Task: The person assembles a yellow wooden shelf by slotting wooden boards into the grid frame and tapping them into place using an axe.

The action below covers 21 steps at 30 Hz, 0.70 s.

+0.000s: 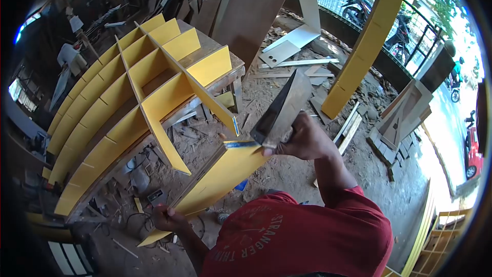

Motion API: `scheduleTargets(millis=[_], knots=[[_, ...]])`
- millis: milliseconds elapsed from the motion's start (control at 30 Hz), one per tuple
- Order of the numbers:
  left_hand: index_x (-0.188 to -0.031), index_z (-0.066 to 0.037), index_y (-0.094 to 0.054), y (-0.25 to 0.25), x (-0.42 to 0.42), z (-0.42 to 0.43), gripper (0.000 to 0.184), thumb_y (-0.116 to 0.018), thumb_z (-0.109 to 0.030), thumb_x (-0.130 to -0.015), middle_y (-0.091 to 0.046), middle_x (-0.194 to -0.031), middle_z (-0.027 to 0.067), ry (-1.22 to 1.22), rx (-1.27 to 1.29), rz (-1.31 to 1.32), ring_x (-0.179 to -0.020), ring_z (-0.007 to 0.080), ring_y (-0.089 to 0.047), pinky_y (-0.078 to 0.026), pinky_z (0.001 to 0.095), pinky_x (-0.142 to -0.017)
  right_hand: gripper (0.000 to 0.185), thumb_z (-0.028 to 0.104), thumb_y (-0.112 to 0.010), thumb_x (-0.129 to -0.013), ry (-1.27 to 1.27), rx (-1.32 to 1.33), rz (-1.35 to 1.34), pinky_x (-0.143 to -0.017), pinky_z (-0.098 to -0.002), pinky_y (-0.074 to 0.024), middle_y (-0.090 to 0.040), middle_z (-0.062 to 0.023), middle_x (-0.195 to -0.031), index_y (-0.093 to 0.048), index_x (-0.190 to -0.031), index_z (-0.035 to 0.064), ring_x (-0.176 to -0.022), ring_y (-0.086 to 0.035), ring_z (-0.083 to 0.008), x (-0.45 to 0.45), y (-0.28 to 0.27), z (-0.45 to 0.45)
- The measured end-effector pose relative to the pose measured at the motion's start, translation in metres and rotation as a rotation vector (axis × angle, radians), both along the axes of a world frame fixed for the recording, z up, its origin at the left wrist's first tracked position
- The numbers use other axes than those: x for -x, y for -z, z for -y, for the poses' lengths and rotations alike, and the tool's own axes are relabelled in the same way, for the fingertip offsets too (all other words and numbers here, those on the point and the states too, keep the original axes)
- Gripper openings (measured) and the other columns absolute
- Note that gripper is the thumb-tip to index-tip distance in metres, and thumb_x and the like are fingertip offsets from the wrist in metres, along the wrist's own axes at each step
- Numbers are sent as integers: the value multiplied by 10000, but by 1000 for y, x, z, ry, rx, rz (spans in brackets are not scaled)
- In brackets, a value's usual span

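Right hand: the right hand (pixel 302 138) is closed around the near end of a dark angular tool (pixel 283 110); the thumb tip lies by the corner of the board, and the other fingers are mostly hidden.
Right arm: it reaches forward from the red shirt (pixel 307 231), with the elbow bent.
Dark tool: one piece, held tilted above the board, its lower end at the board's upper end; its exact kind is hard to make out.
Held board: one yellow board (pixel 220 177), slanting in front of the body, beside the slatted frame; a blue-grey strip shows on its upper end, and its lower part passes behind the left hand.
Left hand: the left hand (pixel 169 218) is lower, fingers bent in and pinching the board at its side edge; the fingertips cannot be seen well.
Left arm: the forearm comes up from the bottom, partly covered by the shirt.
Yellow frame: one frame (pixel 130 74), with two long crossing boards and about four curved ribs, resting on a wooden table (pixel 237 66) which it mostly covers.
Leaning plank: one tall yellow plank (pixel 365 43), its top cut off by the picture border.
Road side: one red car (pixel 474 151), partly cut off at right.
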State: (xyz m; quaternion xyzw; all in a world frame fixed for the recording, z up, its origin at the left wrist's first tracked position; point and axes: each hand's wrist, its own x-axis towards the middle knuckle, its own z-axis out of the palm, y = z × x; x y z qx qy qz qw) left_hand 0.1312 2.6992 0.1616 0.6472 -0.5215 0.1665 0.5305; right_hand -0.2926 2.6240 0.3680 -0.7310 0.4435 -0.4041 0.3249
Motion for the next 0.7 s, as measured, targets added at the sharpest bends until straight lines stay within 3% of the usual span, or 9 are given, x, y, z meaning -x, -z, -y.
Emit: scheduleTargets(millis=[100,200,233,333,367,400,467,600,700], knots=[[-755,-52,-515,1,-18,-3,706,-388,-676,-1062,-533,-672,114,62,14,15,-584,288,-550,-503,439,-599,462,250,-963,-799,69,84,121,-774,-334,-568,-791,-80,-1019,-771,-1139,2,-876,-705,-142,-25,-5,-1],[-903,-21,-601,13,-58,-24,574,-434,-536,-1094,-628,-821,132,61,56,152,-667,326,-619,-516,437,-621,437,207,-961,-800,68,157,233,-838,-330,-573,-785,-80,-1070,-768,-1134,1,-946,-715,-140,-40,-1,3],[-1021,-30,-616,18,-63,-35,442,-495,-450,-1092,-652,-964,107,-26,23,-152,-855,287,-652,-569,454,-781,430,196,-960,-801,73,143,269,-860,-332,-574,-783,-81,-1088,-767,-1133,1,-969,-717,-142,-43,0,2],[-1027,-31,-618,32,-97,-46,435,-496,-443,-1093,-654,-973,106,-192,63,-259,-870,283,-651,-568,455,-788,491,219,-983,-765,202,75,119,-814,-379,-586,-725,-90,-985,-673,-1062,-17,-929,-724,-201,-52,-5,-3],[-1029,-31,-619,38,-107,-48,433,-496,-441,-1093,-655,-975,106,-200,71,-273,-875,282,-651,-568,455,-791,534,227,-987,-752,199,198,224,-742,-357,-582,-724,-100,-961,-661,-1098,-16,-867,-722,-199,-62,-2,0],[-1032,-31,-620,45,-116,-48,431,-496,-439,-1094,-655,-978,105,-209,78,-288,-880,280,-651,-568,456,-794,533,215,-986,-757,209,180,221,-788,-350,-584,-745,-98,-983,-681,-1126,-20,-899,-728,-188,-69,-6,-2],[-1036,-32,-622,62,-131,-46,426,-496,-435,-1094,-656,-984,105,-184,73,-359,-890,278,-651,-567,456,-799,537,191,-983,-767,236,147,212,-880,-336,-586,-789,-95,-1028,-722,-1181,-28,-963,-739,-167,-76,-18,-11],[-1042,-33,-625,98,-150,-34,419,-497,-428,-1095,-658,-993,104,-67,66,-540,-906,274,-650,-566,457,-807,593,177,-986,-754,269,136,325,-899,-368,-603,-776,-104,-1069,-674,-1211,-37,-1002,-746,-209,-97,-26,-23],[-1050,-34,-628,142,-162,-26,410,-498,-420,-1096,-660,-1004,103,195,77,-962,-926,269,-649,-564,458,-817,608,174,-982,-758,298,265,289,-902,-374,-609,-773,-101,-1064,-659,-1233,-25,-1005,-747,-219,-107,-26,-33]])
